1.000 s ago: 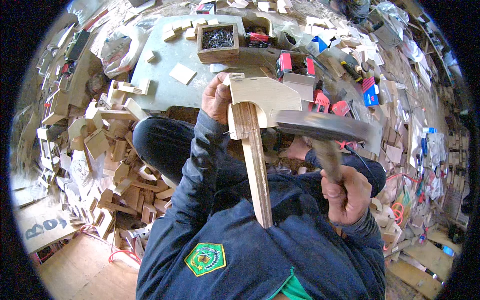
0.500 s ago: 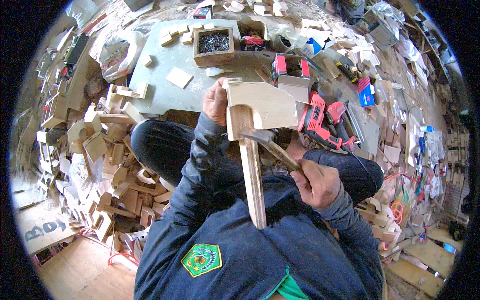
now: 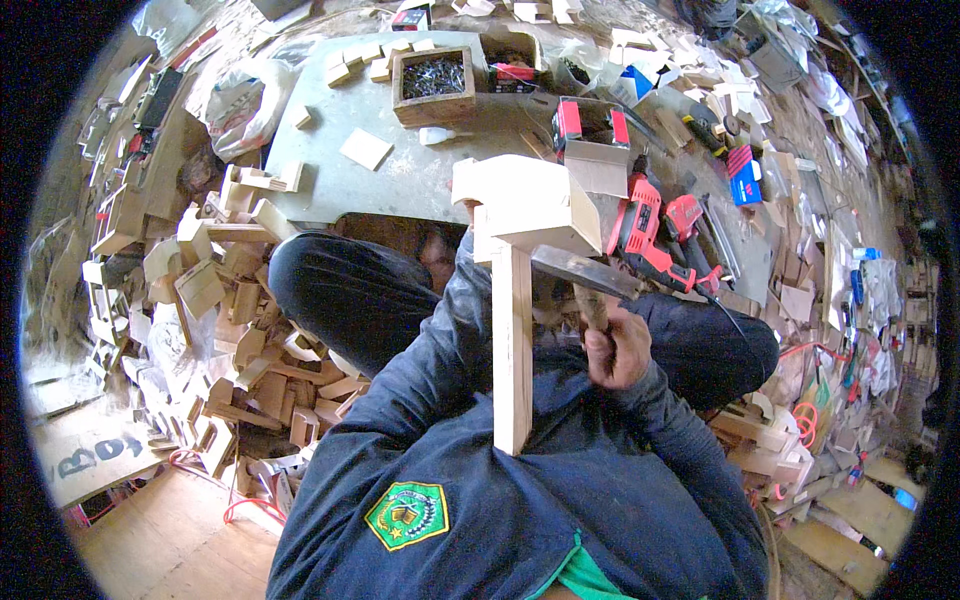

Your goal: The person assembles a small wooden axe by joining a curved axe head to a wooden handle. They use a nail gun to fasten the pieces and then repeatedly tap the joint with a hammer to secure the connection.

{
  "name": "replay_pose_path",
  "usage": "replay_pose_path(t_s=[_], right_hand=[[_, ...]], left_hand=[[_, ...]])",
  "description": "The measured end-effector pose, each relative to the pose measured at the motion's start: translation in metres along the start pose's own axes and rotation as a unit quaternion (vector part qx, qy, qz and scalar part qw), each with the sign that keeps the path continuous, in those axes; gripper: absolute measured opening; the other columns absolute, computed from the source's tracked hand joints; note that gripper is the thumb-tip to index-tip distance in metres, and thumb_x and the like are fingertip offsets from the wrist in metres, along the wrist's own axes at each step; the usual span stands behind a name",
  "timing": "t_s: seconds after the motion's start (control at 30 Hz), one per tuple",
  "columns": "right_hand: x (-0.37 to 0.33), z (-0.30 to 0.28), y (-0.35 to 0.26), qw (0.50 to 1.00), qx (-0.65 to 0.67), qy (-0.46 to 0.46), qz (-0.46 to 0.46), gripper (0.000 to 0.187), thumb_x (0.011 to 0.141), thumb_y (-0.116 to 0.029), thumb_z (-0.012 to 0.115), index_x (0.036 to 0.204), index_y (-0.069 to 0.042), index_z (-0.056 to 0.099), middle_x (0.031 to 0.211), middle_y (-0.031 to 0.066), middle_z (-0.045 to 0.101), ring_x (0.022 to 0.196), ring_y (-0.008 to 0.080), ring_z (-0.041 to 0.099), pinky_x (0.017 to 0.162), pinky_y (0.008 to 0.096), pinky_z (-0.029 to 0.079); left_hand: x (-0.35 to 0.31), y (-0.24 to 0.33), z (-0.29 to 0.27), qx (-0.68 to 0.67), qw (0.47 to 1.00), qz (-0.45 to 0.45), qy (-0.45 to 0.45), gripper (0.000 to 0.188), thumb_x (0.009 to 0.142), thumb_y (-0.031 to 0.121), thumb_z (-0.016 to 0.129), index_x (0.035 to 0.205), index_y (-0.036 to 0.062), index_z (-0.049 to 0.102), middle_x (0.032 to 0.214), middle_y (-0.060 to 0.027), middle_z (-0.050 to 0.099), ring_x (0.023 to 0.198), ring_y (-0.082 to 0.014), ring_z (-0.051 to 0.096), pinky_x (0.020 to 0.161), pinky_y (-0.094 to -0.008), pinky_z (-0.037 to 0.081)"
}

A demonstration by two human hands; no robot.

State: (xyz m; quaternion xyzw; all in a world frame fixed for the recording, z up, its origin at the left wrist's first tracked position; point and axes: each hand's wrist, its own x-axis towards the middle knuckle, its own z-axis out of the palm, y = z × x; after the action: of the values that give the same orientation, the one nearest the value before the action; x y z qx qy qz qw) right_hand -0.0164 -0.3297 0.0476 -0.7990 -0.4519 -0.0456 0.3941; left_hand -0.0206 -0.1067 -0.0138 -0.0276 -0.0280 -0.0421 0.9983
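A pale wooden assembly (image 3: 512, 340) stands in front of me: a blocky, angled head with a long straight leg running down toward my shirt. My left hand (image 3: 467, 208) grips it at the far left end of the head; most of the fingers are hidden behind the wood. In my right hand (image 3: 618, 348) is a hammer (image 3: 588, 270), held by its short wooden handle. The hammer's metal head lies sideways just right of the leg, below the assembly's head; I cannot tell whether they touch.
A low grey board (image 3: 330, 190) ahead carries a wooden box of nails (image 3: 433, 88), an open red-and-black carton (image 3: 590, 135) and a red power tool (image 3: 645, 232) with a cord. Wooden pieces (image 3: 260, 370) are heaped at left; a plastic bag (image 3: 245, 110) lies beyond.
The wooden assembly has been turned, so its curved notch no longer shows. My right hand and the hammer have shifted, and the hammer head has swung from the notch to the leg's right.
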Motion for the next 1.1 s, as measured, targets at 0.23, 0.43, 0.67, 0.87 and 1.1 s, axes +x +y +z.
replay_pose_path(t_s=[0.23,0.43,0.67,0.87,1.1], right_hand=[[0.001,0.007,0.018,0.997,0.055,-0.052,0.027,0.017,0.085,-0.014,0.06,0.096,-0.001,0.057,0.081,0.0175,0.061,0.069,0.0371,0.06,0.06,0.0439,0.048],[0.01,0.001,0.016,0.972,-0.011,-0.198,0.124,0.017,0.084,-0.018,0.061,0.095,-0.005,0.057,0.079,0.0119,0.06,0.067,0.0329,0.059,0.063,0.0419,0.046],[0.016,-0.014,0.005,0.99,0.138,0.012,-0.022,0.011,0.087,-0.016,0.057,0.091,-0.006,0.059,0.079,0.0118,0.062,0.068,0.0306,0.062,0.059,0.0395,0.048],[0.006,0.005,0.02,0.975,0.113,-0.106,0.158,0.01,0.084,-0.013,0.061,0.09,-0.006,0.058,0.075,0.0112,0.062,0.06,0.0289,0.061,0.054,0.0343,0.048],[0.0,0.0,0.022,0.997,0.031,-0.066,0.034,0.018,0.081,-0.012,0.066,0.094,-0.003,0.056,0.073,0.0121,0.061,0.064,0.0313,0.062,0.055,0.0371,0.048]], left_hand=[[-0.009,-0.008,0.0,0.004,1.0,-0.008,0.015,0.088,0.071,0.062,0.069,0.128,-0.0005,0.047,0.121,-0.0195,0.058,0.108,-0.0313,0.059,0.09,-0.045,0.052],[-0.01,-0.011,-0.001,0.002,1.0,-0.01,0.022,0.087,0.071,0.062,0.069,0.128,-0.0004,0.047,0.12,-0.0193,0.058,0.107,-0.0309,0.059,0.089,-0.0447,0.052],[-0.01,-0.012,-0.002,-0.004,1.0,-0.011,0.026,0.086,0.071,0.061,0.069,0.128,-0.0003,0.047,0.12,-0.0191,0.058,0.107,-0.0305,0.06,0.089,-0.0443,0.052],[-0.008,-0.013,-0.003,-0.004,1.0,-0.016,0.024,0.085,0.072,0.061,0.069,0.127,-0.0003,0.048,0.119,-0.0189,0.058,0.106,-0.0301,0.06,0.088,-0.0439,0.053],[-0.008,-0.013,-0.003,-0.004,1.0,-0.017,0.023,0.084,0.072,0.06,0.069,0.127,-0.0002,0.048,0.119,-0.0186,0.059,0.106,-0.0296,0.06,0.088,-0.0435,0.053]])
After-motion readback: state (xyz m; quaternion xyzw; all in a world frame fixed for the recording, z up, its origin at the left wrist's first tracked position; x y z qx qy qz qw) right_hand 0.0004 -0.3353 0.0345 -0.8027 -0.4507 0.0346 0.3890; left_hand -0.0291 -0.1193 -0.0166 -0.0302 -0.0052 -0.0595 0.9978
